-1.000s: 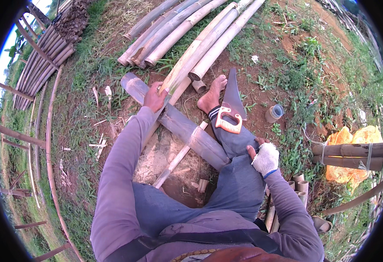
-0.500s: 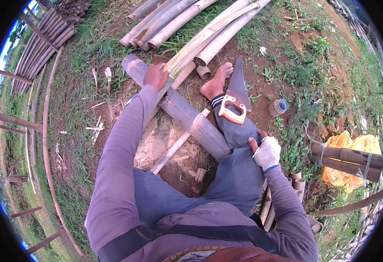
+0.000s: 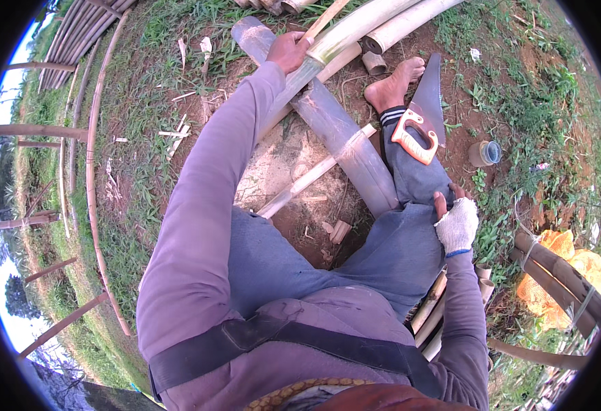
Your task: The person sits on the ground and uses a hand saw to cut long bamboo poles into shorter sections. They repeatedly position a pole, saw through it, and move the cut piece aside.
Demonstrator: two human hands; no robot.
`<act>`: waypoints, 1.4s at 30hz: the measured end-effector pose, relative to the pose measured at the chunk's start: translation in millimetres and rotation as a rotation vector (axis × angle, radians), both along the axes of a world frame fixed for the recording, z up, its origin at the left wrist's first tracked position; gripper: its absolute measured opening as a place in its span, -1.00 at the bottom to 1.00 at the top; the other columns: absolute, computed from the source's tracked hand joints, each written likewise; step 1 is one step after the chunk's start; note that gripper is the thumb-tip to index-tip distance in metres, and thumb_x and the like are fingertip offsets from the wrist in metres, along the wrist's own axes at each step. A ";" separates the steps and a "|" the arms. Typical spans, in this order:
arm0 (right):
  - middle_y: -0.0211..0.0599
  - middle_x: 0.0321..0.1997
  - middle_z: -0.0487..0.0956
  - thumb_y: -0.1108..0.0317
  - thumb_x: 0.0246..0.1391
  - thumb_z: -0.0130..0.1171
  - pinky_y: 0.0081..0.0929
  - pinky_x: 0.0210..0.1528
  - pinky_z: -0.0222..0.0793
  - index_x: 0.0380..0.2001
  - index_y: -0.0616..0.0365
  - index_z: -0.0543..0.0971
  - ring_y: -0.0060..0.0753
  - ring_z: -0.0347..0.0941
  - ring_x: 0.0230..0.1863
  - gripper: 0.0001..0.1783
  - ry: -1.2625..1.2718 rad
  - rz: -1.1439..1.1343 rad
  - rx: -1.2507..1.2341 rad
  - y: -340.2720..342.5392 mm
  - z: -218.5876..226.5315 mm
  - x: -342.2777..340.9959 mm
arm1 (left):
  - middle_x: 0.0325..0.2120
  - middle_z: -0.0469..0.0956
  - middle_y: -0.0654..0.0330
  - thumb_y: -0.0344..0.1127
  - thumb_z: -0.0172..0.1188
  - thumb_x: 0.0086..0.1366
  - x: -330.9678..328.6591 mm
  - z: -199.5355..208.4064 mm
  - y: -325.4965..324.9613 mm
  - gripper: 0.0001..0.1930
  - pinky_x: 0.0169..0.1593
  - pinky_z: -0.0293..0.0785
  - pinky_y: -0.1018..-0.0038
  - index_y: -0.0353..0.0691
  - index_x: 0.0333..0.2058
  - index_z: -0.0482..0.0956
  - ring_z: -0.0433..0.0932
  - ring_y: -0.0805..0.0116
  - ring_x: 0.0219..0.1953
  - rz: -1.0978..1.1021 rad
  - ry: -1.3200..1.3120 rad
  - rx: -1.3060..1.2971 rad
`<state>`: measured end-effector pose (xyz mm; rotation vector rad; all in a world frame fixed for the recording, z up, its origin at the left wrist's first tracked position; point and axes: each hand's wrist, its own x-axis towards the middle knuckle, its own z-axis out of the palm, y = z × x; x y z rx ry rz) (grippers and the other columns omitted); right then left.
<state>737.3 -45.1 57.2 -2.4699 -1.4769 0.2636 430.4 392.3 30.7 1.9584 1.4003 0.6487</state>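
Observation:
My left hand is closed around the near end of a thin pale bamboo strip, just left of a pale bamboo pole. That pole slants over a wide dark bamboo piece on the ground between my legs. In a white glove with bare fingertips, my right hand lies at my right knee, thumb and fingers apart, holding nothing I can see. A handsaw with an orange-and-white handle rests on my right shin, its blade pointing away beside my bare foot.
A narrow bamboo stick leans across the dark piece. Right of the saw stands a small jar. Cut bamboo lengths lie by my right thigh. Farther right are tied poles and an orange net sack. A pole fence runs along the left.
The view has shifted, so the ground things appear farther right and higher. The strip in my left hand now stands apart from the pole, to its left. My right hand stays at the knee.

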 end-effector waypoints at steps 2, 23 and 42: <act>0.10 0.08 0.68 -0.02 0.22 0.37 0.01 0.10 0.55 0.14 0.17 0.64 0.19 0.65 0.04 -0.42 0.012 -0.004 -0.009 3.1 3.8 0.3 | 0.09 0.71 -0.13 -0.05 0.35 0.42 -3.0 1.3 4.2 -0.43 0.28 0.48 0.30 -0.36 0.24 0.64 0.65 0.11 0.17 0.020 -0.101 -0.087; 0.14 0.10 0.66 0.00 0.25 0.35 0.04 0.11 0.54 0.15 0.17 0.62 0.24 0.63 0.07 -0.44 0.026 0.017 -0.018 3.6 -4.0 6.7 | 0.04 0.75 -0.04 0.02 0.36 0.39 -0.9 -19.5 23.2 -0.45 0.21 0.54 0.32 -0.28 0.17 0.71 0.71 0.18 0.08 -0.034 0.105 -0.021; 0.08 0.11 0.67 -0.09 0.18 0.35 0.07 0.11 0.56 0.17 0.13 0.64 0.21 0.66 0.07 -0.36 0.088 -0.050 -0.095 3.7 14.8 8.3 | -0.21 0.73 -0.27 -0.21 0.30 0.35 -0.2 -42.7 26.5 -0.60 0.08 0.56 0.09 -0.47 -0.03 0.72 0.70 -0.20 -0.10 -0.096 -0.011 0.352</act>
